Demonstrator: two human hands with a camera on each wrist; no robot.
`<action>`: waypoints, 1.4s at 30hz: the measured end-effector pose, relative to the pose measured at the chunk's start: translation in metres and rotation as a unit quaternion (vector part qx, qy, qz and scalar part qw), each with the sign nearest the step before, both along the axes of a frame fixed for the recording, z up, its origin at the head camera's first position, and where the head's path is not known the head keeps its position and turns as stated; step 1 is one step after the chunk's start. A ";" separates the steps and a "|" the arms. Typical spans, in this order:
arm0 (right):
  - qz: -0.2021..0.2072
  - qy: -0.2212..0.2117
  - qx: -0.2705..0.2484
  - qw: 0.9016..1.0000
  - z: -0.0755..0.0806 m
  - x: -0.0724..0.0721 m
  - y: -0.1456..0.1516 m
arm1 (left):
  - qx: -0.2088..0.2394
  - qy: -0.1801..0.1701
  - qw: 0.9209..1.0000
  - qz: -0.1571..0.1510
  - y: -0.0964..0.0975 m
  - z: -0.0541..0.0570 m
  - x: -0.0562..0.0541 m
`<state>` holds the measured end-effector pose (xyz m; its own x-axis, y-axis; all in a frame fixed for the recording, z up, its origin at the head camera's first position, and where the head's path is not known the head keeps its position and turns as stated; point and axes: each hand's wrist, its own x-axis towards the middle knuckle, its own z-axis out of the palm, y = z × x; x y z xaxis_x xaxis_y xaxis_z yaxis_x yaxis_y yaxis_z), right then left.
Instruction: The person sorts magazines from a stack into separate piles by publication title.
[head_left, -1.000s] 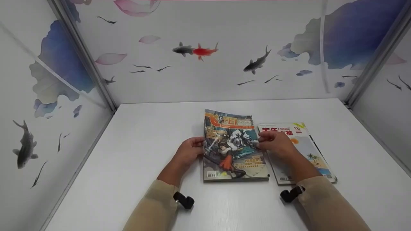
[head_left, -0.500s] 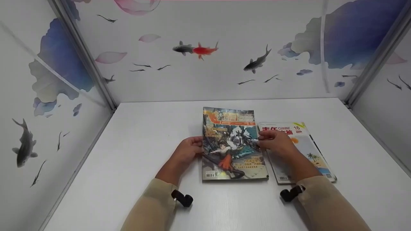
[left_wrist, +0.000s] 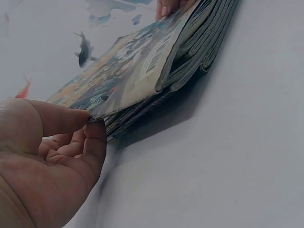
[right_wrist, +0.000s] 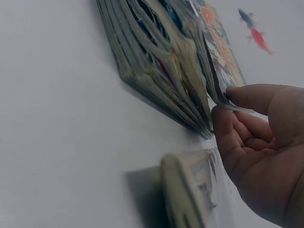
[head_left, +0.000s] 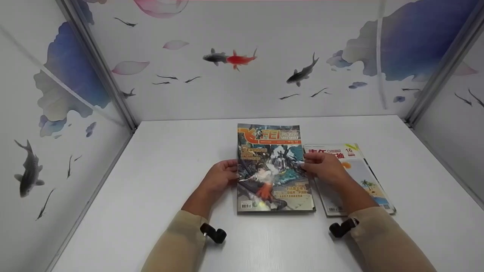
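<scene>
A colourful comic-style magazine with an orange title band tops a thick stack of layered pages in the middle of the white table. My left hand pinches its left edge, and the left wrist view shows the thumb on the cover with a finger below. On the opposite edge, my right hand pinches the cover and perhaps some pages between thumb and fingertips. In the right wrist view, layers beneath fan apart below this pinched edge. Its fingertips lie over a second magazine.
That second magazine, with a red title and a beach picture, lies tilted just right of the stack, partly under my right forearm. White panels with painted fish enclose the table at the back and both sides, joined by metal posts.
The top magazine's far edge has shifted away and slightly up, and its left edge a little left. My left hand has moved slightly left with it; the right hand has barely moved.
</scene>
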<state>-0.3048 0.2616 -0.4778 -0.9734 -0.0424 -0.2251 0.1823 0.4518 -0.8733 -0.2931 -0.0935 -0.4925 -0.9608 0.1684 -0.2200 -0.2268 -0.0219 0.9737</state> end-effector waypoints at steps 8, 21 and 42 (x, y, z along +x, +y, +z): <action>0.004 0.014 -0.037 0.999 0.002 0.000 -0.001 | 0.003 -0.001 1.000 0.010 -0.004 0.000 0.000; -0.010 0.010 -0.079 0.997 0.010 0.001 -0.016 | 0.002 -0.020 0.999 0.033 -0.017 0.010 0.002; -0.023 -0.009 -0.172 0.985 0.030 0.006 -0.123 | 0.020 -0.002 0.998 0.067 -0.113 0.017 0.022</action>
